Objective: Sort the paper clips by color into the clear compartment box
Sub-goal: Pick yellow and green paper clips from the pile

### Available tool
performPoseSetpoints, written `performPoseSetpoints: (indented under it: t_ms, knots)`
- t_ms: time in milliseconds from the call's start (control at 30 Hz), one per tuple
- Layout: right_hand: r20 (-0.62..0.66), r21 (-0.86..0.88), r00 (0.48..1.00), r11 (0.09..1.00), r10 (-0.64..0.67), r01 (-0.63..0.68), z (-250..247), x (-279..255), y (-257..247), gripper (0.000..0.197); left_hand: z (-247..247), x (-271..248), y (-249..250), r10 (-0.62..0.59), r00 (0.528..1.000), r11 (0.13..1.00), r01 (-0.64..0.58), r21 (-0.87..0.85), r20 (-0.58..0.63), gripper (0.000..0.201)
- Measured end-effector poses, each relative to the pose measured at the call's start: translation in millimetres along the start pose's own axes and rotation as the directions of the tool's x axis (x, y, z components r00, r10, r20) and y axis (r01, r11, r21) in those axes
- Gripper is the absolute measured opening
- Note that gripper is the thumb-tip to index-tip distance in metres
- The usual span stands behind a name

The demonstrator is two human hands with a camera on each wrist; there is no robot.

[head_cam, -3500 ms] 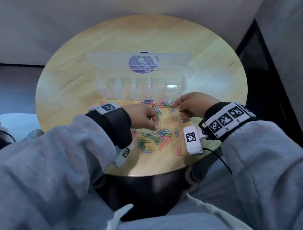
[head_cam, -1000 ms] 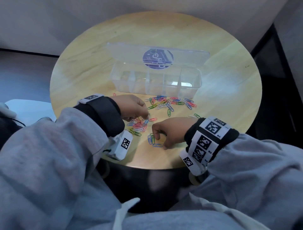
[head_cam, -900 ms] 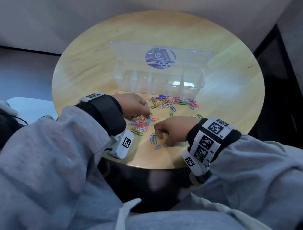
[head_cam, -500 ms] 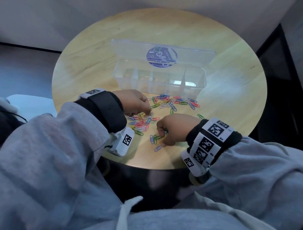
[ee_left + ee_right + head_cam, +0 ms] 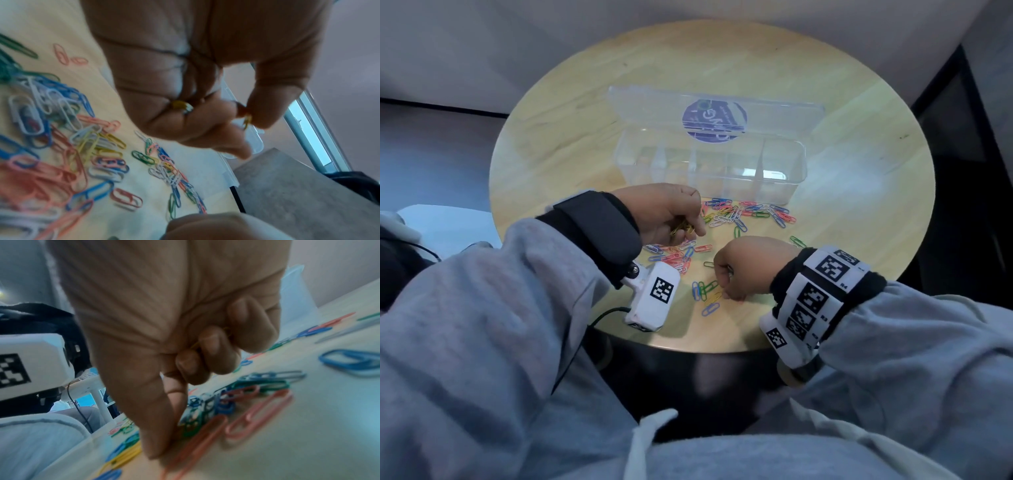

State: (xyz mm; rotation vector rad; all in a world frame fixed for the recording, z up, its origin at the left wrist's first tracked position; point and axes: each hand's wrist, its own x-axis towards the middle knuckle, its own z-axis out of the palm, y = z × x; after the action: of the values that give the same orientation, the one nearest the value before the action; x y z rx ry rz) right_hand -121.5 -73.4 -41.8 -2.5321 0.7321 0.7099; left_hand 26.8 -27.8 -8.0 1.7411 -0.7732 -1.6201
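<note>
Coloured paper clips (image 5: 748,214) lie loose on the round wooden table, in front of the clear compartment box (image 5: 709,171), whose lid stands open behind it. My left hand (image 5: 688,228) hovers over a nearer heap (image 5: 676,257) and grips a bunch of yellow clips (image 5: 180,104). More of that heap (image 5: 61,146) lies under the hand in the left wrist view. My right hand (image 5: 724,284) is curled at a small group of clips (image 5: 703,291) near the table's front edge. Thin yellow wire (image 5: 195,345) shows between its curled fingers, and its thumb (image 5: 158,434) touches the table beside pink clips (image 5: 257,417).
The box compartments look empty apart from a white slip (image 5: 774,175) in the right one. A white wrist camera (image 5: 654,298) hangs under my left wrist over the table's front edge (image 5: 688,346). Bare wood lies to the left and right of the box.
My right hand has come from the clips by the box down to the small group at the front edge. My left hand has turned up a little, showing the yellow bunch.
</note>
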Motion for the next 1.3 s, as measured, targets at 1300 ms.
performPoseSetpoints:
  t_ms: [1300]
  knots:
    - [-0.199, 0.973, 0.920, 0.181, 0.337, 0.144, -43, -33, 77, 0.021, 53, 12, -14, -0.015, 1.000, 0.365, -0.001, 0.931, 0.007, 0.005]
